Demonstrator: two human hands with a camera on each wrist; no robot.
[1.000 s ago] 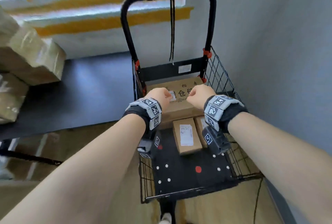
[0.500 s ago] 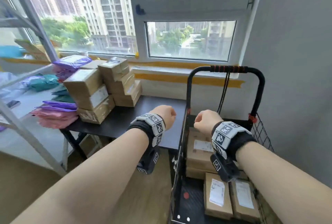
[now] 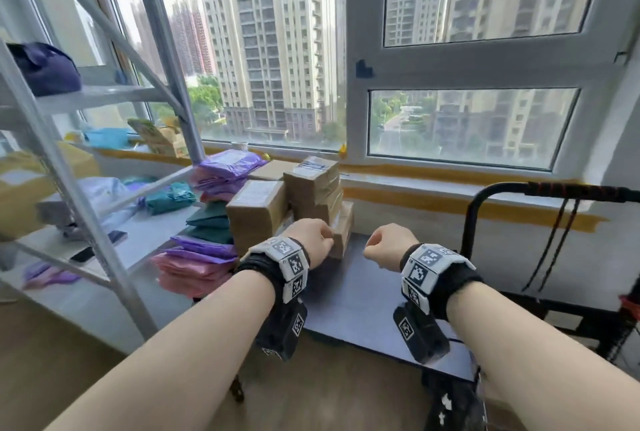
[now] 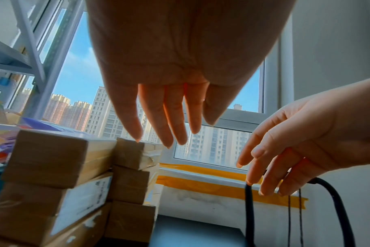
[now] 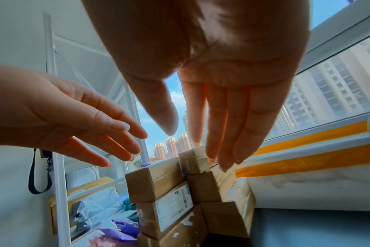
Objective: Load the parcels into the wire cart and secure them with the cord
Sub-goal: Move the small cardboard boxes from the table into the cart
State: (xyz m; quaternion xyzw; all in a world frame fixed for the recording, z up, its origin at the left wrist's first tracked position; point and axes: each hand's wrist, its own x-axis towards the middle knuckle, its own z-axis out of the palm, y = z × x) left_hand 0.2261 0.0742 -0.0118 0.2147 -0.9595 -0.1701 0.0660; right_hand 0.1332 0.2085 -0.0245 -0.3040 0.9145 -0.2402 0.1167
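Several taped cardboard parcels (image 3: 263, 209) stand stacked on a dark table (image 3: 349, 295) under the window. My left hand (image 3: 310, 240) hovers just in front of the stack, fingers straight and empty, as the left wrist view shows (image 4: 175, 127). My right hand (image 3: 386, 245) is beside it over the table, also flat and empty (image 5: 196, 142), its fingertips near the top parcel (image 5: 192, 160). The wire cart's black handle (image 3: 554, 188) rises at the right, with the black cord (image 3: 550, 243) hanging from it. The cart's basket is mostly out of view.
A grey metal shelf rack (image 3: 86, 188) stands at the left. Purple, pink and teal mailer bags (image 3: 204, 257) are piled between the rack and the parcels. A phone (image 3: 83, 254) lies on the shelf. Wood floor shows below the table.
My view swung left and up from the cart's basket to the table. Both hands left the box in the cart and now reach toward the stacked parcels.
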